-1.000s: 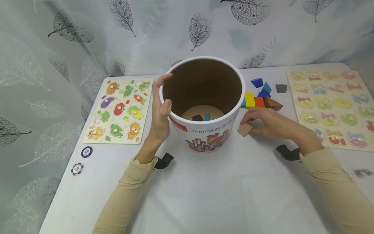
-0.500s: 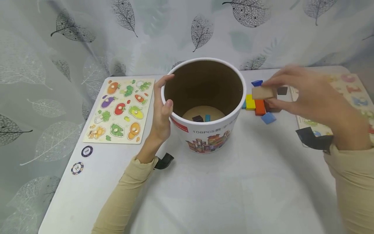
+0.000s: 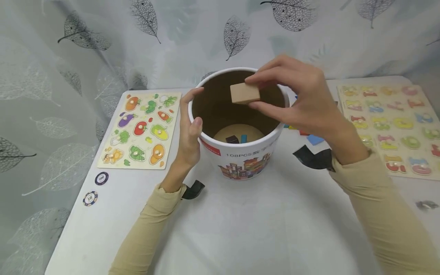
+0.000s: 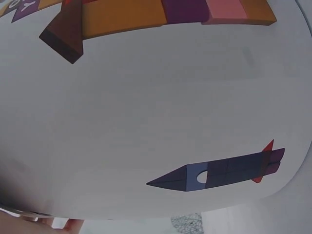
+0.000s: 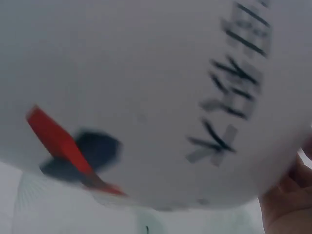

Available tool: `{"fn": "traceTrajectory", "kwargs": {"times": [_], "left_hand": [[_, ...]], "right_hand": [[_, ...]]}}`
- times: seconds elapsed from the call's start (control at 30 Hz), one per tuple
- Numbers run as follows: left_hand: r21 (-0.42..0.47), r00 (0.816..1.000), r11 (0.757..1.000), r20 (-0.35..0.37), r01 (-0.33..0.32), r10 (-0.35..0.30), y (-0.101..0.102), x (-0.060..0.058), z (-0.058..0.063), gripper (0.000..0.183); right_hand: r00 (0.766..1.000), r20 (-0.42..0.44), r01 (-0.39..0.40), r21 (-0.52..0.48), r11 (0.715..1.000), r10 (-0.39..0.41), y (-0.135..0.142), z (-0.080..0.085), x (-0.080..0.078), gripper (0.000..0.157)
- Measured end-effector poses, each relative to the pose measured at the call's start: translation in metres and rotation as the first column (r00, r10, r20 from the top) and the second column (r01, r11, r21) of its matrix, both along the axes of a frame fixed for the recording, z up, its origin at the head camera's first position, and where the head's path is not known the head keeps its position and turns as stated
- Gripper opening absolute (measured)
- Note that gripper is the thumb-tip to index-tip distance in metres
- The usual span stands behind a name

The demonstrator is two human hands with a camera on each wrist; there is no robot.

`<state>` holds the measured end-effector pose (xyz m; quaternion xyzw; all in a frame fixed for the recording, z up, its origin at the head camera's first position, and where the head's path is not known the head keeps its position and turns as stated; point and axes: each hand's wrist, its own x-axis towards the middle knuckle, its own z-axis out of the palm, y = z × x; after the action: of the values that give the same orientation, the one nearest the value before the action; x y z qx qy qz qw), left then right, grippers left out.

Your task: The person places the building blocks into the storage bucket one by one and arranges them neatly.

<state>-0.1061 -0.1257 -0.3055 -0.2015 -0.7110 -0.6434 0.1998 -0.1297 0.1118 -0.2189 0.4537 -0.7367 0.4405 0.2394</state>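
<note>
A tall white bucket (image 3: pixel 240 152) stands mid-table with its mouth up. On its floor lie a dark block (image 3: pixel 232 139) and a small blue block (image 3: pixel 243 138). My left hand (image 3: pixel 190 137) grips the bucket's left rim, thumb and fingers either side of the wall. Over the mouth, my right hand (image 3: pixel 299 95) pinches a plain wooden block (image 3: pixel 245 93) between thumb and fingers. In the left wrist view the bucket's printed wall (image 4: pixel 146 107) fills most of the frame. The right wrist view shows its lettered side, blurred, with part of the right hand (image 5: pixel 290 204) at the edge.
Right of the bucket lie several coloured blocks, partly hidden by my right hand, among them a light blue block (image 3: pixel 314 139). A vegetable puzzle board (image 3: pixel 137 130) is at left, a number puzzle board (image 3: pixel 395 126) at right. Two poker chips (image 3: pixel 101 178) lie near the left edge.
My right hand has picked up the wooden block from the table beside the bucket, lifted it, then carried it left over the mouth. The left hand stays on the rim.
</note>
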Motion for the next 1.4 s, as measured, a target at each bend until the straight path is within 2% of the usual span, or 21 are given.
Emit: {"fn": "traceTrajectory", "kwargs": {"times": [0.07, 0.2, 0.5, 0.63, 0.77, 0.83, 0.93, 1.0, 1.1, 1.2, 1.27, 1.37, 1.4], "left_hand": [[-0.002, 1.0, 1.0, 0.0, -0.001, 0.001, 0.0, 0.0, 0.0, 0.1], [0.001, 1.0, 1.0, 0.001, -0.003, 0.003, 0.001, 0.0, 0.001, 0.099], [0.0, 1.0, 1.0, -0.003, 0.001, -0.001, 0.003, -0.001, 0.001, 0.099], [-0.003, 1.0, 1.0, -0.003, -0.004, 0.004, 0.003, -0.001, 0.001, 0.099], [0.002, 1.0, 1.0, -0.001, -0.004, 0.004, 0.003, 0.0, 0.0, 0.099], [0.005, 1.0, 1.0, -0.003, -0.004, 0.004, 0.003, 0.0, 0.0, 0.099], [0.009, 1.0, 1.0, 0.0, -0.006, 0.006, 0.003, 0.0, 0.0, 0.1], [0.01, 1.0, 1.0, 0.005, -0.009, 0.009, 0.003, 0.0, 0.0, 0.101], [0.01, 1.0, 1.0, 0.011, -0.014, 0.014, 0.002, 0.0, 0.0, 0.102], [0.008, 1.0, 1.0, 0.012, -0.015, 0.015, 0.003, 0.0, 0.0, 0.102], [0.009, 1.0, 1.0, 0.012, -0.011, 0.011, 0.003, 0.0, 0.0, 0.102], [0.009, 1.0, 1.0, 0.013, -0.009, 0.009, 0.002, 0.0, 0.0, 0.103], [0.009, 1.0, 1.0, 0.014, -0.011, 0.011, 0.002, 0.0, 0.0, 0.103]], "right_hand": [[0.999, 0.034, -0.021, -0.017, 1.0, 0.021, -0.006, -0.005, -0.002, 0.04], [0.997, 0.077, -0.014, -0.015, 1.0, 0.015, -0.008, -0.01, -0.004, 0.038], [0.997, 0.081, -0.001, 0.011, 1.0, 0.001, -0.005, -0.01, -0.006, 0.036], [0.994, 0.107, -0.018, -0.031, 0.999, 0.022, -0.003, -0.008, -0.005, 0.036], [0.986, 0.158, -0.025, -0.124, 0.992, 0.045, 0.009, -0.006, -0.007, 0.037], [0.986, 0.17, 0.024, -0.148, 0.989, 0.001, 0.02, -0.004, -0.008, 0.036], [0.979, 0.168, 0.141, -0.124, 0.982, -0.119, 0.042, -0.003, -0.011, 0.034], [0.957, 0.164, 0.25, -0.047, 0.967, -0.24, 0.058, -0.006, -0.013, 0.033], [0.917, 0.183, 0.354, 0.037, 0.934, -0.355, 0.082, -0.018, -0.018, 0.034], [0.849, 0.219, 0.455, 0.16, 0.876, -0.481, 0.108, -0.037, -0.023, 0.035], [0.794, 0.254, 0.495, 0.256, 0.83, -0.552, 0.125, -0.05, -0.024, 0.036], [0.742, 0.288, 0.493, 0.378, 0.784, -0.606, 0.143, -0.07, -0.027, 0.04], [0.733, 0.3, 0.477, 0.415, 0.775, -0.611, 0.147, -0.077, -0.029, 0.041]]}}
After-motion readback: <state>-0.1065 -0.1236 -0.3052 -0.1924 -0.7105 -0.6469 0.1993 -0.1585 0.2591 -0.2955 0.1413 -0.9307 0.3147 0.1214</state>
